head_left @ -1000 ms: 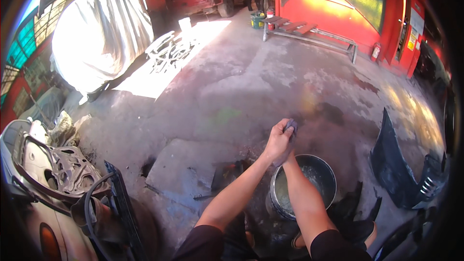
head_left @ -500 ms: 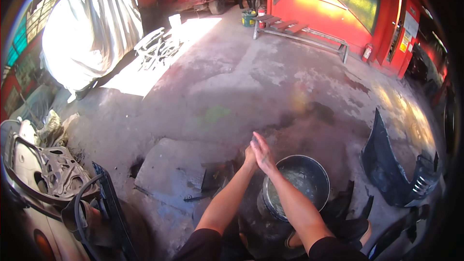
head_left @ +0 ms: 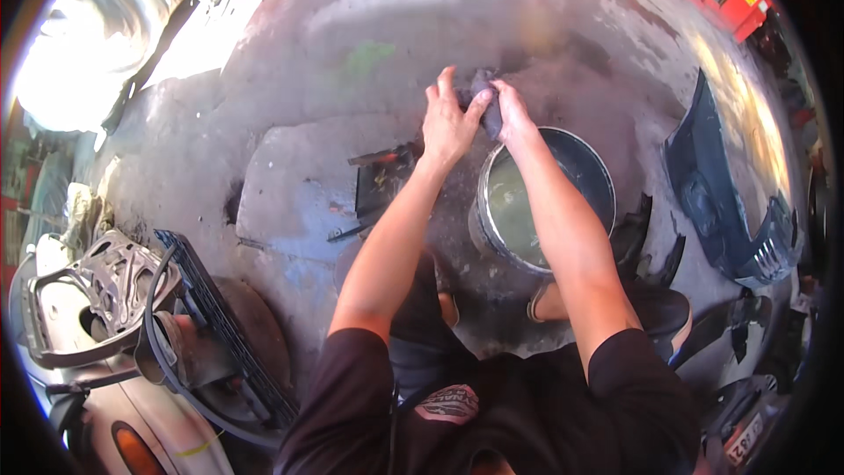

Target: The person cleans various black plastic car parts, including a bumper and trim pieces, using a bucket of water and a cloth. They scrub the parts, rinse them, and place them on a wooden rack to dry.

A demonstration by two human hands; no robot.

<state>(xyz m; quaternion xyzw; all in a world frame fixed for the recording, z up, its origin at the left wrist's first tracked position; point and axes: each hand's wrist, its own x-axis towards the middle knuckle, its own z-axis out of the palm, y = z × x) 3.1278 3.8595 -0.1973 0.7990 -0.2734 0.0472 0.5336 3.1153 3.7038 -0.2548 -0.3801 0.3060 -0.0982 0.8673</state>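
Observation:
Out in front of me, both arms reach over the floor by a round metal bucket [head_left: 486,237], which holds murky greenish liquid. A dark grey, crumpled rag [head_left: 487,105] is bunched between my hands. My right hand [head_left: 512,114] grips it from the right, above the bucket's far left rim. On the other side my left hand [head_left: 450,127] presses its thumb on the rag; its fingers are bent and partly spread, with some of the dark cloth behind them. My right forearm covers part of the bucket's opening.
To the right lies a dark bumper piece [head_left: 703,167]. At the left are a bare metal panel [head_left: 123,273], a black grille-like strip [head_left: 224,325] and a pale car body part [head_left: 114,413]. A flat grey sheet [head_left: 294,167] lies on the floor left of the bucket.
My view has tilted down. My hands were pressed palm to palm with no rag showing; now they are slightly apart, turned, with the rag visible between them.

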